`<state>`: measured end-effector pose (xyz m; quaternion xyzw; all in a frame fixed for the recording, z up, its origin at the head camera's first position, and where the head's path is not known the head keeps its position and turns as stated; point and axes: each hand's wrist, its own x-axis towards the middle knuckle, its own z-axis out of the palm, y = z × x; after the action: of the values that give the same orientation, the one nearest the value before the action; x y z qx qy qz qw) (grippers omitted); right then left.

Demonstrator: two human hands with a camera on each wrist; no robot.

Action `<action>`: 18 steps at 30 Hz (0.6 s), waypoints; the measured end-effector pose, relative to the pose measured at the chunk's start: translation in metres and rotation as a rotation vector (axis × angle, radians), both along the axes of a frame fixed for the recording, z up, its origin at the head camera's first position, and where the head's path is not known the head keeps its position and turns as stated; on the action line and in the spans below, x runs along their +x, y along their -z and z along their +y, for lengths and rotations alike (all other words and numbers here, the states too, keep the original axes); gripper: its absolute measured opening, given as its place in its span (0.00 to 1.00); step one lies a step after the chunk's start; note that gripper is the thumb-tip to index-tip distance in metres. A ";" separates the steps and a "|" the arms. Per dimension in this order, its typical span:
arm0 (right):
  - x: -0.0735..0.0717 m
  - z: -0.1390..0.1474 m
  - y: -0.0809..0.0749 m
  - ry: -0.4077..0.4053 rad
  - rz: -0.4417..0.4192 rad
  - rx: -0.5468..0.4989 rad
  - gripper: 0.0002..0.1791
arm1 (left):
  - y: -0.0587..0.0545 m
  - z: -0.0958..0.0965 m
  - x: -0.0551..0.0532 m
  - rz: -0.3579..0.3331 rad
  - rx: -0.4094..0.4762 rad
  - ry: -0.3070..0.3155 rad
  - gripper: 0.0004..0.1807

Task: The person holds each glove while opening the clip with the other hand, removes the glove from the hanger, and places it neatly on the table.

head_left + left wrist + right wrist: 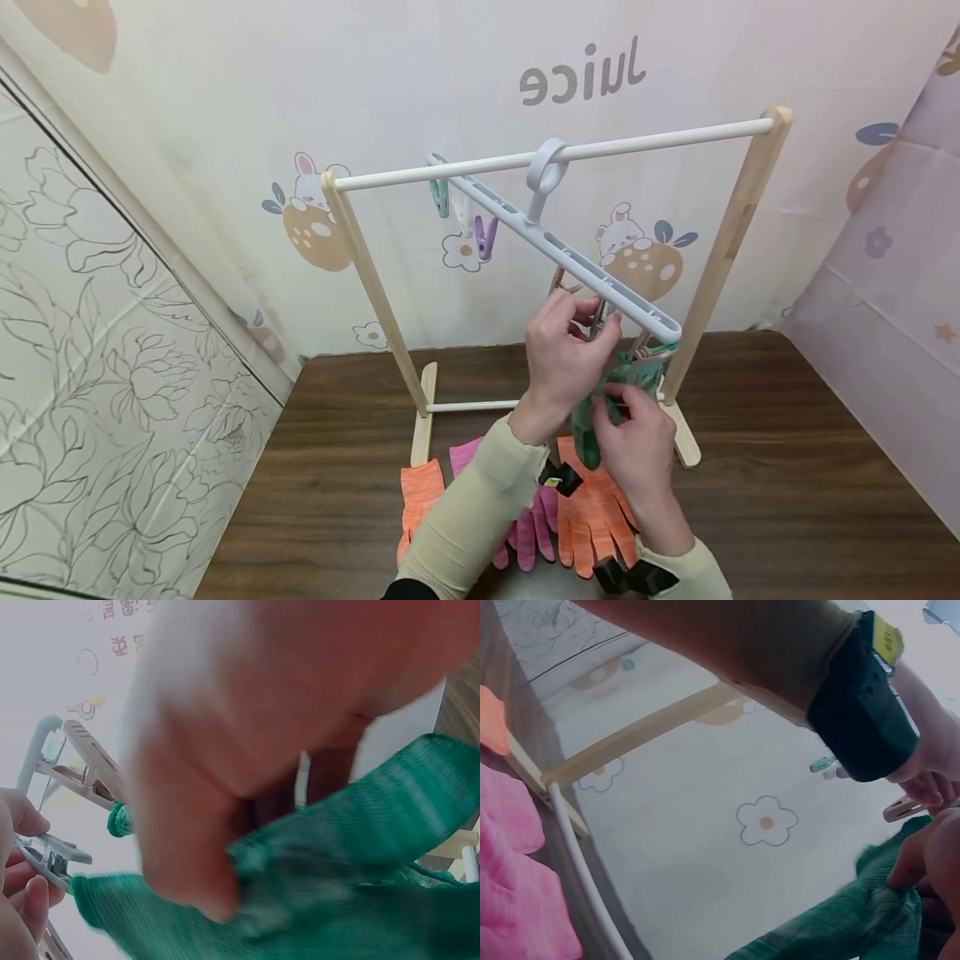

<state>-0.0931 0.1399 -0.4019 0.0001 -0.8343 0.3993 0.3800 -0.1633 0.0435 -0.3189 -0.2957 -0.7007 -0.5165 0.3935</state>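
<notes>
My left hand (562, 358) pinches a grey clothespin (600, 317) under the near end of a pale hanger (517, 217). Below it, my right hand (637, 437) grips a green knit glove (587, 429) between thumb and fingers. In the left wrist view, the grey clothespin (56, 859) meets the corner of the glove's cuff; whether it bites the fabric I cannot tell. A tan clothespin (90, 769) beside it sits at another bit of green cuff (120, 820). The right hand, blurred and close, covers part of the glove there. In the right wrist view, the green glove (840, 907) slants down leftward.
The hanger hooks over the white rod (667, 137) of a wooden stand (375, 292). Green (439, 197), white and purple (486, 237) clothespins dangle at its far end. Orange (592, 517) and pink (534, 529) gloves lie on the brown table (787, 500) beneath my forearms.
</notes>
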 end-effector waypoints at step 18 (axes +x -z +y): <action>0.007 0.018 -0.006 -0.075 -0.193 -0.060 0.05 | 0.000 0.001 0.001 -0.001 0.006 -0.015 0.08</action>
<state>-0.0866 0.1575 -0.3963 -0.0186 -0.8541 0.4361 0.2826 -0.1623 0.0441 -0.3191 -0.2891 -0.7014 -0.5159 0.3978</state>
